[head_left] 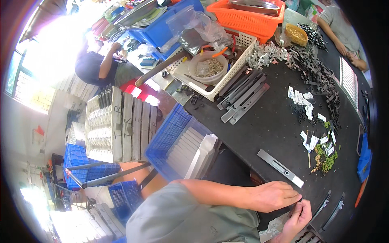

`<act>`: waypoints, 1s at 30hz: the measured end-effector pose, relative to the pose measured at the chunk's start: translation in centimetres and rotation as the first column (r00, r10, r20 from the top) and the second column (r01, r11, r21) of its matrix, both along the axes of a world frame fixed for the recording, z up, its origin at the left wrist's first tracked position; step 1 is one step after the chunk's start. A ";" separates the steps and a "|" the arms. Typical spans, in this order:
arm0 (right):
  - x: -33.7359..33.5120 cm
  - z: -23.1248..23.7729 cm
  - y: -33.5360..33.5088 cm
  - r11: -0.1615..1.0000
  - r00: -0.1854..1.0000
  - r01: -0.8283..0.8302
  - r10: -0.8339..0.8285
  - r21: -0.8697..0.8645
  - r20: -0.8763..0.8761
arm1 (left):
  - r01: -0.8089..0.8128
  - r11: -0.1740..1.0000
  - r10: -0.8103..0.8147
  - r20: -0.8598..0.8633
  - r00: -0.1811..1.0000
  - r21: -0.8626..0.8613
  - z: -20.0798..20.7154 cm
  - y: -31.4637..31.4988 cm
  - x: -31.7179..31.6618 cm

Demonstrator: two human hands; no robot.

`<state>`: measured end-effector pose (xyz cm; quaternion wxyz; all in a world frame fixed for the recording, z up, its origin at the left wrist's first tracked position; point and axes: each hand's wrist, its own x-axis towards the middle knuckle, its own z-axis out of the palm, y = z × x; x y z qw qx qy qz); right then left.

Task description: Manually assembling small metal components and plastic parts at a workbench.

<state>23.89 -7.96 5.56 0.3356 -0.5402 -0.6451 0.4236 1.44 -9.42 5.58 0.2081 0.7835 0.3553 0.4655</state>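
My left hand (273, 196) reaches in over the table's near edge, its fingers pinched together. Close beside it, my right hand (298, 220) is also closed, thumb against fingers. Their fingertips nearly meet around a small dark bit, too covered to name. Just beyond my left hand lies a flat grey metal bar (279, 167) with a long slot. To the right of my hands rest two narrow dark strips with metal parts, one nearer (321, 205) and one farther right (334, 211).
Small green parts (329, 163), white slips (310, 141) and a heap of dark metal pieces (320, 81) cover the right side. Grey metal strips (245, 97) lie by a white basket (210, 93). A blue crate (152, 152) stands left. Two other people sit farther off.
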 end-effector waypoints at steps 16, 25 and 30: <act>-7.9 0.0 -3.2 0.976 0.984 0.021 -0.058 -0.218 -0.166 | 0.111 0.885 0.178 0.550 0.816 -0.451 1.3 -0.7 -4.4; -12.2 -3.1 -1.7 0.787 0.906 -0.387 0.228 0.481 0.356 | -0.316 0.943 0.287 -0.228 0.930 -0.103 2.9 2.5 -0.7; -13.0 -6.5 -1.6 0.759 0.852 -0.427 0.155 0.492 0.499 | -0.447 0.890 0.433 -0.467 0.771 0.088 -2.2 2.6 2.6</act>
